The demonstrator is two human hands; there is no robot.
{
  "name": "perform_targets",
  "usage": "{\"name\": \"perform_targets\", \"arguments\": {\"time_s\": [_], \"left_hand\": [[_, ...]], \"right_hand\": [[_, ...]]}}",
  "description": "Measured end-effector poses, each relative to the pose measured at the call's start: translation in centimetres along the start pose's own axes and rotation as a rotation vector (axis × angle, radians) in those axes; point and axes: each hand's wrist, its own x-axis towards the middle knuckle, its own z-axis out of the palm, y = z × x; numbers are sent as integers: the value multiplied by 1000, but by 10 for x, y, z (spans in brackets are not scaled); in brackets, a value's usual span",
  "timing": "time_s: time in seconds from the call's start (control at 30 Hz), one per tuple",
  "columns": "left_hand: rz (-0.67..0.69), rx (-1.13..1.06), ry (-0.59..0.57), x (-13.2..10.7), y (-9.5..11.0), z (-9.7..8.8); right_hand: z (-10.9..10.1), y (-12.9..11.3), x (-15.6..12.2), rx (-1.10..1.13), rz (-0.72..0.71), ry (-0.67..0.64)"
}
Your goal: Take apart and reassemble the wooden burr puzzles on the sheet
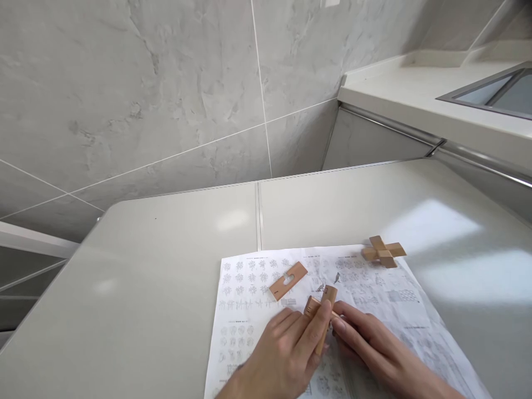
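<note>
Two wooden puzzle pieces (330, 293) cross each other between my hands, over a printed sheet. My left hand (286, 346) is closed on them, its index finger lying along the upper piece. From the other side, my right hand (366, 335) pinches the crossed pieces with thumb and fingers. Its grip is partly hidden where the hands meet. Beyond my left hand, a flat notched wooden piece (277, 290) lies loose on the instruction sheet (257, 327), apart from both hands. The sheet carries rows of small printed diagrams.
An assembled wooden cross puzzle (384, 252) rests at the sheet's far right corner. The pale folding table (166, 288) has a seam down its middle. Behind it stands a grey tiled wall (187, 83); a white counter (399, 94) is at the upper right.
</note>
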Motion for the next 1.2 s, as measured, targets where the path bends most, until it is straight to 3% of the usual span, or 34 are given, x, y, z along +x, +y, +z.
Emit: {"name": "perform_targets", "arguments": {"time_s": [0.23, 0.47, 0.63, 0.83, 1.2], "left_hand": [[-21, 20, 27, -3, -1, 3], [-92, 30, 96, -1, 2, -2], [-59, 54, 131, -2, 2, 0], [-62, -29, 120, -2, 0, 0], [-46, -52, 111, -3, -2, -1]], "right_hand": [[-2, -1, -6, 98, 101, -34], [2, -3, -6, 166, 90, -252], [2, -8, -4, 228, 120, -346], [0, -9, -4, 248, 117, -385], [3, -10, -1, 247, 91, -345]]}}
